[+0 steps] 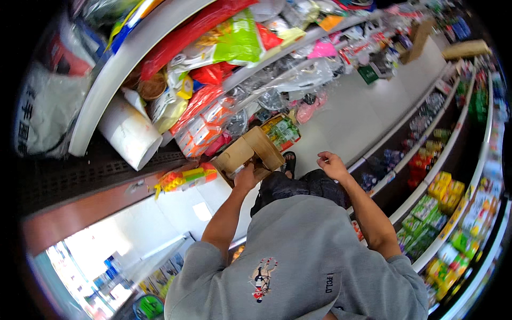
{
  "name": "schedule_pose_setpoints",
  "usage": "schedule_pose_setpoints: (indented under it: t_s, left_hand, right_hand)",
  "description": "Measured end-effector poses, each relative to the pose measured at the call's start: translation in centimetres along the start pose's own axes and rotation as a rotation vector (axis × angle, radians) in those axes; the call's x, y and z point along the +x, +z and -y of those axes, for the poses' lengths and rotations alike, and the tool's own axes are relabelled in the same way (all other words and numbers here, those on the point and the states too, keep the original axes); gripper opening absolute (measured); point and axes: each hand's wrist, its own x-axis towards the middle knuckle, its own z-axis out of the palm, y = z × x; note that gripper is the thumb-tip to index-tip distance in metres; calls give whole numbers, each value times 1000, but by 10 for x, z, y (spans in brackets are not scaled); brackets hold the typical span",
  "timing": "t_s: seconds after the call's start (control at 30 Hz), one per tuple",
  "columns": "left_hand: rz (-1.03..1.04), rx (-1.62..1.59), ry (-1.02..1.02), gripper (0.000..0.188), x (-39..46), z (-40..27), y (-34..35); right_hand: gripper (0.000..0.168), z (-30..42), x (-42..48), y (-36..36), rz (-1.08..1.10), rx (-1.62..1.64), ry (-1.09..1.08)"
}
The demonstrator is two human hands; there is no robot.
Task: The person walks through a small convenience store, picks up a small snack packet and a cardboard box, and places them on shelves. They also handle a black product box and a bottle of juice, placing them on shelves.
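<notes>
An open cardboard box (237, 154) with raised flaps sits in front of me, slightly to the left. My left hand (245, 177) reaches over its near side, with the fingertips down in the opening. Some dark items show inside, but the fingers are partly hidden, so whether they grip anything is unclear. Out to the right, above the floor and apart from the shelves, is my right hand (332, 165). Its fingers are loosely bent and nothing is visible in them. Beyond the box stands a carton of green-labelled bottles (285, 134).
Packed shelves (240, 78) line the left, with a white roll (132, 132) jutting out and a bright plastic toy (186, 179) near the box. Drink shelves (424, 168) curve along the right. Tiled floor (360, 108) runs between them. My sandalled foot (289, 164) is beside the box.
</notes>
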Motion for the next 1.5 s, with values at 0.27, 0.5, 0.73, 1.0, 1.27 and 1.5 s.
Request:
schedule_pose_setpoints:
  t_s: [0.27, 0.5, 0.73, 1.0, 1.27, 1.5]
  left_hand:
    - [-462, -308, -308, 45, -63, -41, 39]
    - [-674, -451, -534, 54, -76, -79, 55]
    - [-765, -527, -654, 43, -79, -90, 57]
    - [-916, -625, -591, 46, -96, -96, 66]
    - [-938, -675, -514, 43, -99, -81, 80]
    - [-984, -639, -389, 42, -100, -65, 80]
  right_hand:
    - [35, 116, 87, 86, 738, -203, -351]
    - [52, 136, 121, 203, 855, 326, 612]
    - [27, 143, 111, 240, 364, 852, 811]
    - [13, 152, 125, 230, 396, 760, 649]
    - [9, 158, 148, 244, 471, 428, 372]
    - [7, 178, 159, 262, 327, 877, 193]
